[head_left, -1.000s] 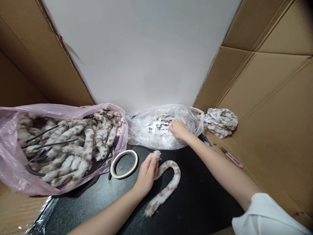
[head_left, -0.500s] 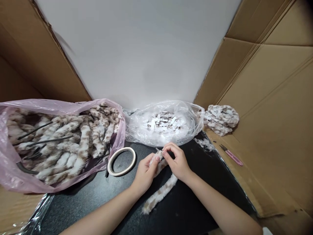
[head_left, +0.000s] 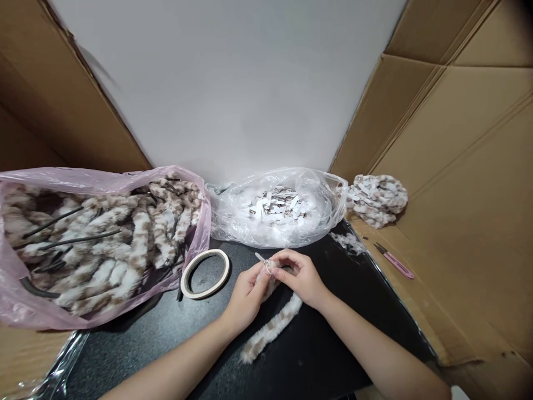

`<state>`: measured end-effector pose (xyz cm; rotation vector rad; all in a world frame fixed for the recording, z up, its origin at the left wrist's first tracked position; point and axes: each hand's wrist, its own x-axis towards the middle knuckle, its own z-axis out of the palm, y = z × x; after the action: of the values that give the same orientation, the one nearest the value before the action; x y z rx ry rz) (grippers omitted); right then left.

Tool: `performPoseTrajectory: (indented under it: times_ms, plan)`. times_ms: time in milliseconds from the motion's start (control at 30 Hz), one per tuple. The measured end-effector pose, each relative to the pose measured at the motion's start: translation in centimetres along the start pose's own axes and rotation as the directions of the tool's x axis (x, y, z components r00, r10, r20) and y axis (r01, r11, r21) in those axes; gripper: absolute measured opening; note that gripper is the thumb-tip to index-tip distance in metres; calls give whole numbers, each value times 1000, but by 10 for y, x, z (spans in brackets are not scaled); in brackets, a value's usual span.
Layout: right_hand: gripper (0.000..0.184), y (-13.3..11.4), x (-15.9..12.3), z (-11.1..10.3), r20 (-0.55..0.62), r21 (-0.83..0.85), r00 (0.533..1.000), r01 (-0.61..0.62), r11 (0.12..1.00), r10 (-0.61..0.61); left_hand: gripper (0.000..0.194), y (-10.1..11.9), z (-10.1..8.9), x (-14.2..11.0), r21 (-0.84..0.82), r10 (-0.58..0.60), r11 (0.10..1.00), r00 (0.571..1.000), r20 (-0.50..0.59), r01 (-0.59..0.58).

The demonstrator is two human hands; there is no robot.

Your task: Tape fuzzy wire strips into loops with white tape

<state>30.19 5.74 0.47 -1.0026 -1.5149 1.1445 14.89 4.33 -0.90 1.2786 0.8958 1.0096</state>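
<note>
A long fluffy fur strip (head_left: pixel 272 330), white with brown patches, curves over the dark tabletop with its far end held up. My left hand (head_left: pixel 246 294) is closed around that end, thumb on top. At the same end, my right hand (head_left: pixel 306 280) pinches a small white-tabbed piece (head_left: pixel 266 264) with a thin loop between thumb and fingers. Its exact kind is too small to make out. The two hands nearly touch, and the fingers hide part of the fur.
A pink bag (head_left: pixel 200 228) of similar fur strips and dark cords lies left, beside a tape roll (head_left: pixel 227 272). Behind stands a clear bag (head_left: pixel 237 230) of white-tabbed metal pieces. To the right are a fur bundle (head_left: pixel 378 200), fluff (head_left: pixel 348 243) and pink-handled snips (head_left: pixel 397 264).
My right thumb and fingers have drawn in lower against the fur end. The white tab and loop now show more plainly between the hands. The view has shifted slightly.
</note>
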Motion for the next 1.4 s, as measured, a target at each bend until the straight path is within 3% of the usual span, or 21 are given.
performPoseTrajectory:
  times_ms: [133,233,733,833,933,1067,1200,1300,1400]
  plan:
    - [18,-5,0,-3,68,-110,995,83,991,-76,38,-2,0,-1,-146,-71,986,997,44,77]
    - [18,-6,0,-1,39,-124,993,113,986,-109,42,-3,-1,-1,-177,-76,981,996,52,84]
    - [5,-1,2,0,-133,29,989,74,997,-69,41,0,-2,0,107,-27,994,999,32,24]
    - [6,-2,3,-2,-187,64,982,25,998,-12,44,0,-3,0,85,-37,996,998,53,32]
    - [19,-2,4,-5,-231,184,968,-59,981,102,47,-1,-2,1,19,-84,996,993,85,83]
    - [42,-4,3,-3,-107,368,952,-229,901,286,48,-1,-1,2,-43,-64,997,997,33,65]
    - [32,-2,0,6,-73,451,925,-302,840,372,50,-2,-2,3,-46,-48,998,999,-17,47]
    - [25,0,-4,13,-128,429,937,-243,870,325,50,-3,-1,3,-13,-37,999,999,-23,37]
    - [15,-3,-7,14,-223,211,969,-59,976,106,48,-3,0,3,19,-38,999,999,-19,39]
